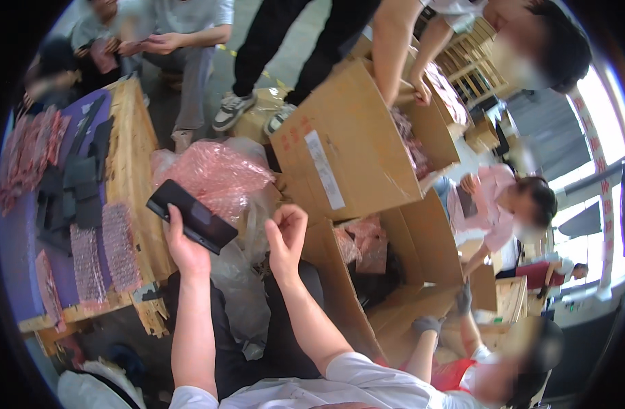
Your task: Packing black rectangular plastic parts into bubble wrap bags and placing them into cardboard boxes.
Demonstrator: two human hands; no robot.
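My left hand (pixel 184 249) is raised in front of me and shut on a flat black rectangular piece (pixel 191 216), gripped at its lower edge. To the right, about a hand's width away, my right hand (pixel 286 235) is lifted with its fingers curled in toward the thumb; I see nothing in it. Both hands hover over my lap in black trousers. Just behind them lies a heap of pink bubble wrap (pixel 213 174) in clear plastic film.
A wooden bench (pixel 132 157) with a purple top on the left holds black pieces and pink bubble-wrap pouches (pixel 118 245). A large cardboard box (pixel 339 150) stands ahead with another person's hand (pixel 421 90) on it. A lower open box (pixel 367 249) holds pink wrap. Other people work around.
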